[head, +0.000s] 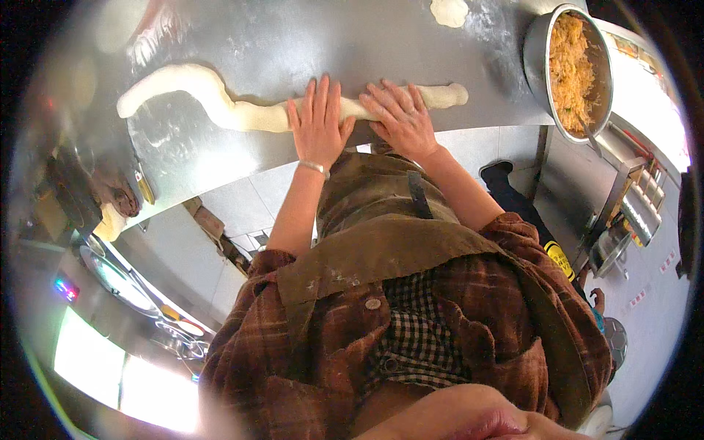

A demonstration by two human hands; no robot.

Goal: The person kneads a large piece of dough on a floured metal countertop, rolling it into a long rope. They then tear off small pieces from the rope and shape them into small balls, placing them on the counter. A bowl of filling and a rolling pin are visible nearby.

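Observation:
A long rope of pale dough (256, 116) lies across the metal worktop (330, 38), its thick left part bent in a curve and its right end narrower and rounded. My left hand (320, 124) rests palm down on the middle of the rope, fingers spread slightly. To its right, my right hand (404, 118) also presses flat on the dough, tilted to the left, with flour on its fingers. Neither hand is closed around the rope. The stretch of dough beneath both palms is hidden.
A metal bowl (536, 66) of shredded orange filling (572, 71) stands at the right. Near the far edge lies a small dough piece (449, 12). A yellow-handled tool (144, 187) sits at the left edge. Another person's dark-clothed leg (511, 192) shows at the right.

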